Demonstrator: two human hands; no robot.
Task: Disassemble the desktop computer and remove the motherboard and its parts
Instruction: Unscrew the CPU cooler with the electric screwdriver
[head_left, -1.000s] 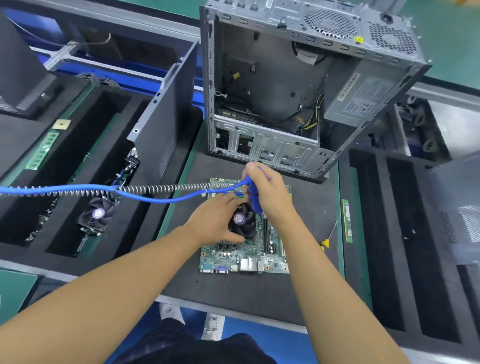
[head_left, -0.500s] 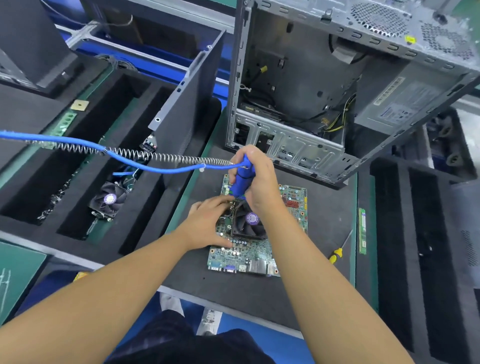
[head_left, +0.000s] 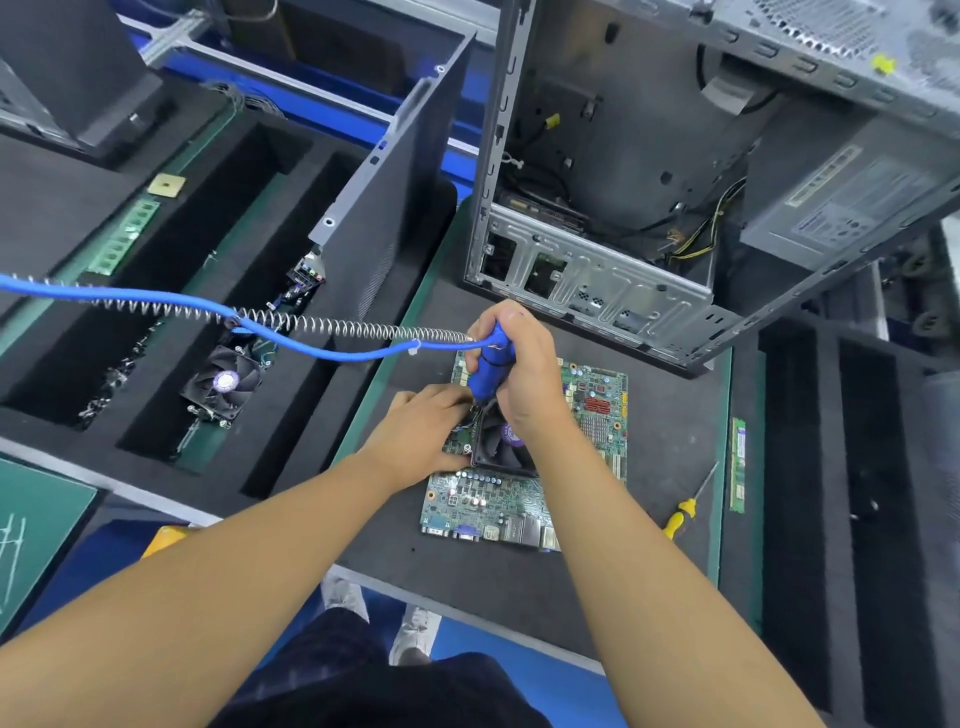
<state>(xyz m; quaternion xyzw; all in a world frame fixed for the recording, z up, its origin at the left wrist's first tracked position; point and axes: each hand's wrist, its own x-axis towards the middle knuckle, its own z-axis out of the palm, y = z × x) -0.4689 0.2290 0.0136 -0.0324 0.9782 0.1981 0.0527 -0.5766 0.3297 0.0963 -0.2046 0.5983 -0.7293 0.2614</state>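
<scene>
Motherboard (head_left: 498, 499) lies flat: right hand (head_left: 524, 369) fists driver (head_left: 488, 371) upright on fan (head_left: 506, 447) corner, likely unscrewing. Left hand (head_left: 421, 441) alongside steadies it; fingertips hidden, grip unclear.

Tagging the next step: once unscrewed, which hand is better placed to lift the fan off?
Left, probably: the left hand rests beside the fan, while the right hand grips the blue screwdriver.
</scene>
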